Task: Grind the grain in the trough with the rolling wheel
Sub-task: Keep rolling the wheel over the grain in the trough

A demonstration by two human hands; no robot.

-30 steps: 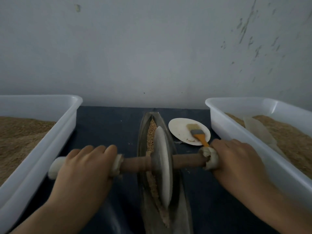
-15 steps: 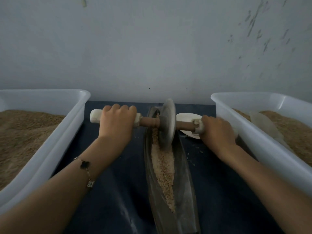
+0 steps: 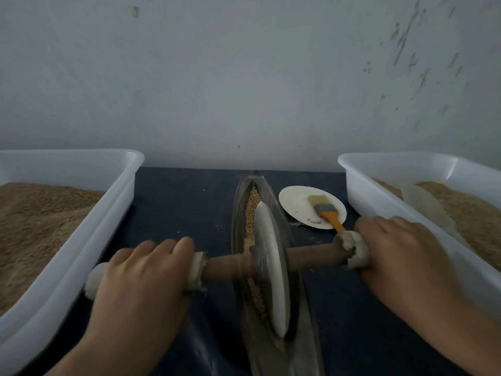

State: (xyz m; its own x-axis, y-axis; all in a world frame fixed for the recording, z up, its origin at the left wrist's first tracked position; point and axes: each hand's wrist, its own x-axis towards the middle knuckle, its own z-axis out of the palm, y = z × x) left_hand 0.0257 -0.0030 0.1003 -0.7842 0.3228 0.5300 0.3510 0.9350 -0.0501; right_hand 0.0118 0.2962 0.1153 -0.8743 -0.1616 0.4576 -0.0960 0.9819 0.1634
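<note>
Wall: pale grey wall (image 3: 244, 77) fills the upper half; scuff marks at upper right.
Table: dark blue surface (image 3: 176, 207) runs from the wall edge toward the camera, showing between the two tubs.
Left tub: white plastic tub (image 3: 81, 240), holds fine brown ground material (image 3: 32, 221) heaped nearly to the rim; its inner rim is close beside the left hand.
Right tub: white plastic tub (image 3: 379, 191), holds brown material (image 3: 474, 218) with a pale translucent scoop-like piece (image 3: 423, 204) lying on it; its near wall touches or almost touches the right hand, cannot tell which.
Trough: long narrow boat-shaped trough (image 3: 238, 213), dark metal, lies lengthwise between the tubs; far tip close to the wall, near end runs out of frame.
Grain: tan grain (image 3: 252, 210) lines the groove, whole-looking beyond the wheel, a thinner crushed strip nearer the camera.
Wheel: pale disc-shaped rolling wheel (image 3: 271, 267) stands on edge in the groove at about mid-length of the visible trough; brown wooden axle (image 3: 311, 256) crosses it, ends wrapped in whitish padding.
Left hand: left hand (image 3: 141, 278) grips the padded left end, fingers curled over the top.
Right hand: right hand (image 3: 401, 256) clasps the padded right end, fingers wrapped round it.
Plate: small round white plate (image 3: 298, 202) sits just right of the trough, between it and the right tub.
Brush: brush (image 3: 325, 210), orange handle, pale bristles, rests on the plate; handle tip points at the right axle end.
Room: open strips of table on both sides of the trough; the plate narrows the right one.
</note>
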